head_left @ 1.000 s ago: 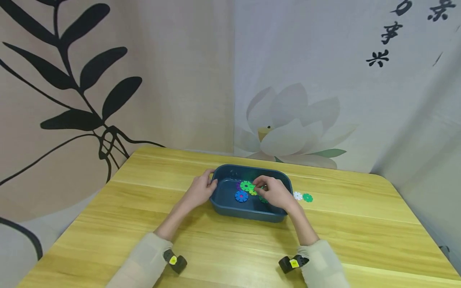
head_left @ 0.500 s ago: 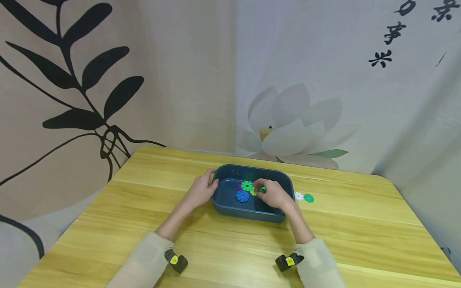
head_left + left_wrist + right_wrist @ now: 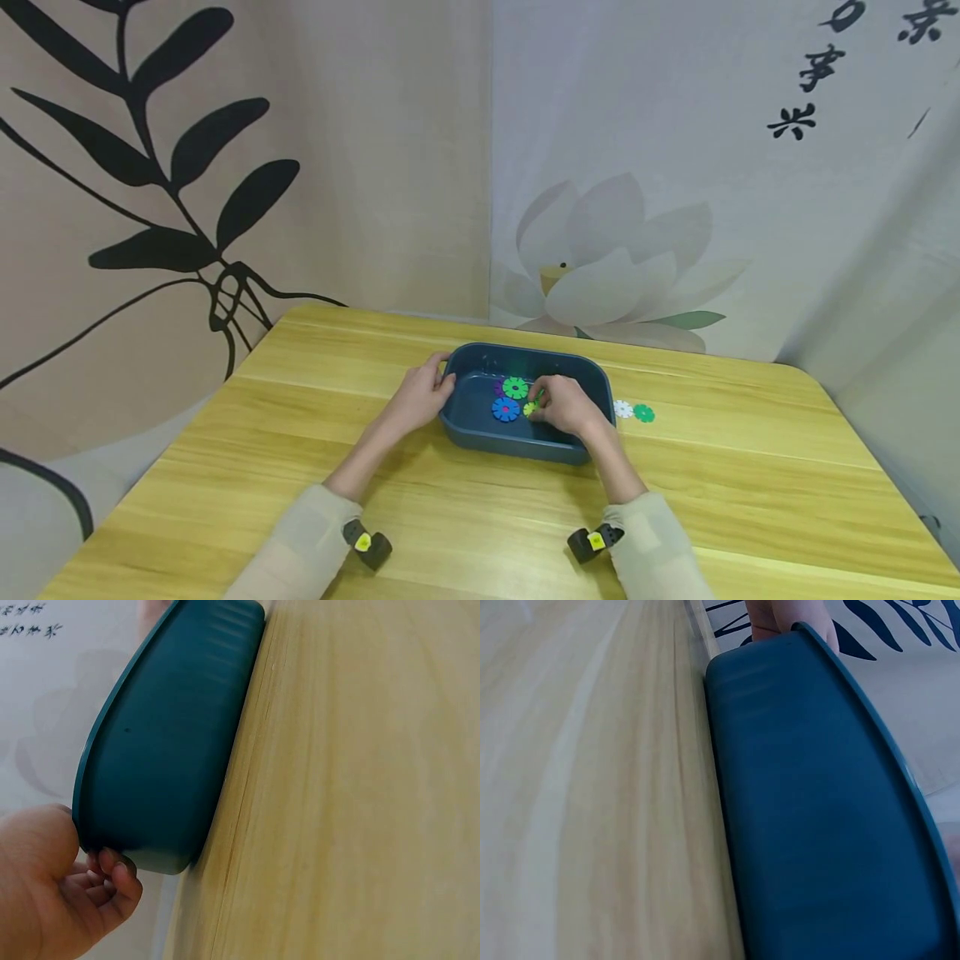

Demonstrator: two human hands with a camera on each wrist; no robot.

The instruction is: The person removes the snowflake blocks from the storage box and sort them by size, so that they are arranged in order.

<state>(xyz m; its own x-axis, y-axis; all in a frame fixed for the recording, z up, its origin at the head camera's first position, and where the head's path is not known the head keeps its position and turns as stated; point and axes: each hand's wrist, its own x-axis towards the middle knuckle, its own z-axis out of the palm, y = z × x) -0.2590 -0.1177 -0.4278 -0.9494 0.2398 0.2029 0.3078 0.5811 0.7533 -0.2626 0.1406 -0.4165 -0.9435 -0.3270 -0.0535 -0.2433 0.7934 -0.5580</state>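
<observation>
My left hand (image 3: 422, 395) grips the left end of a dark blue plastic tub (image 3: 517, 446), thumb at the rim; in the left wrist view, its curled fingers sit under the tub's lip. Inside the tub, my right hand (image 3: 568, 407) has bent fingers, with a green snowflake disc (image 3: 538, 397) showing between them, partly hidden. A yellow-green disc (image 3: 529, 409) lies by the thumb tip. Left of these are a bright green disc (image 3: 515, 387), a blue disc (image 3: 506, 409) with a red centre, and a partly covered purple disc (image 3: 498, 387).
A white disc (image 3: 623, 409) and a green disc (image 3: 643, 413) lie on the wooden table (image 3: 465, 525), just right of the tub. Behind the table hangs a printed curtain (image 3: 390, 167). Each sleeve bears a black wrist camera (image 3: 367, 543).
My right hand has shifted slightly within the tub, its forearm swinging left. The yellow-green disc has moved a little nearer me. My left hand keeps its grip on the tub.
</observation>
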